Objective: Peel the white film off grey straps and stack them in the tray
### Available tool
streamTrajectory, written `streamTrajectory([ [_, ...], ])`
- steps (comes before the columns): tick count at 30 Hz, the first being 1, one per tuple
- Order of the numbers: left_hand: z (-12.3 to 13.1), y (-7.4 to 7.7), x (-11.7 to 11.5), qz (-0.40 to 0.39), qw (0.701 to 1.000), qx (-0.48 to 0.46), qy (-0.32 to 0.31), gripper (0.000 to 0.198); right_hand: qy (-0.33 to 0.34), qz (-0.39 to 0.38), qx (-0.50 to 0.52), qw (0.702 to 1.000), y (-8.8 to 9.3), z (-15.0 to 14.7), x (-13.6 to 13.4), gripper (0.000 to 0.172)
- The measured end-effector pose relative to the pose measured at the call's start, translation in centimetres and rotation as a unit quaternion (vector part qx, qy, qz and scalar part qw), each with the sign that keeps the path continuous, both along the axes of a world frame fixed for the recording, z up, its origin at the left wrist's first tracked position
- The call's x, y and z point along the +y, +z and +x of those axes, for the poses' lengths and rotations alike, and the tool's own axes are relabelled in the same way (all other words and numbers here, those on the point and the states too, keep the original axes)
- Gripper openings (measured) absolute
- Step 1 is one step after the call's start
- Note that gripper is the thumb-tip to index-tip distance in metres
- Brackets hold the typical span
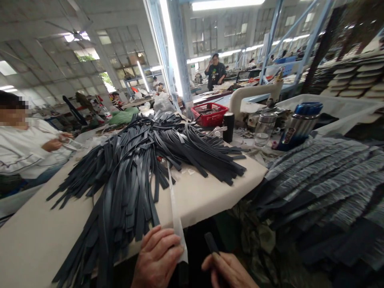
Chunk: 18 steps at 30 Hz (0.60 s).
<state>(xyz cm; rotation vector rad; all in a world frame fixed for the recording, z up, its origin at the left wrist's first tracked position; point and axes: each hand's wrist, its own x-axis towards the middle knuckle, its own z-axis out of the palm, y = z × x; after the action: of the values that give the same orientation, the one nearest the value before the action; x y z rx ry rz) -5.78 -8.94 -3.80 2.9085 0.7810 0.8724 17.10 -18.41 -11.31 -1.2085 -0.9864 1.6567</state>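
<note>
At the near edge of the table, my left hand (159,254) is closed with its fingers over a long, narrow white strip (175,200). That strip runs back to the pile; a dark end shows just below it. My right hand (229,272) pinches a black strip (211,242), whose blunt tip sticks up past the thumb and fingers. The rest of this strip is hidden by the hand and the dark background. Beyond my left hand, a large heap of dark grey flat strips (132,168) spreads over the cream tabletop (204,196), some hanging past its edge.
On the right lies a stack of dark strips with whitish, wrinkled covering (327,180). A blue-topped flask (300,126), glass jar (264,130), black bottle (228,127) and red basket (210,116) stand behind. A co-worker in white (33,140) sits at left.
</note>
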Motion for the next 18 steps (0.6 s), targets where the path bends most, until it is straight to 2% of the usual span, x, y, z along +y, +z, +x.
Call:
streamTrajectory([
  [2,0.2,-1.2,-2.2,-0.041,0.998,-0.033,-0.028,0.040,0.054,0.010,0.042,0.998,1.9,-1.2,2.2,0.068],
  [3,0.6,-1.7,-3.2,-0.080,0.994,-0.073,-0.017,0.037,0.067,0.017,0.048,0.996,2.8,-1.7,3.1,0.063],
  [6,1.5,-2.5,-5.6,-0.233,0.945,-0.214,0.077,0.022,0.079,0.042,0.022,0.996,4.5,-2.8,5.2,0.050],
  [9,1.4,-2.2,-6.1,-0.356,0.909,-0.202,0.082,0.011,0.050,0.056,-0.022,0.997,4.9,-2.9,6.1,0.039],
  [11,0.9,-1.9,-5.6,-0.427,0.881,-0.183,0.088,0.013,0.027,0.064,-0.040,0.997,4.8,-2.5,6.3,0.034],
  [12,0.7,-1.9,-5.3,-0.472,0.853,-0.194,0.104,0.021,0.017,0.068,-0.048,0.996,4.8,-2.3,6.4,0.032],
  [14,0.8,-2.0,-4.6,-0.578,0.772,-0.232,0.127,0.040,0.007,0.075,-0.062,0.995,4.7,-1.7,6.3,0.031],
  [16,1.5,-2.1,-4.1,-0.676,0.689,-0.237,0.109,0.055,0.004,0.080,-0.072,0.994,4.7,-1.3,6.2,0.031],
  [18,2.6,-2.1,-3.8,-0.730,0.642,-0.215,0.093,0.057,0.005,0.084,-0.077,0.993,4.7,-1.1,6.1,0.032],
])
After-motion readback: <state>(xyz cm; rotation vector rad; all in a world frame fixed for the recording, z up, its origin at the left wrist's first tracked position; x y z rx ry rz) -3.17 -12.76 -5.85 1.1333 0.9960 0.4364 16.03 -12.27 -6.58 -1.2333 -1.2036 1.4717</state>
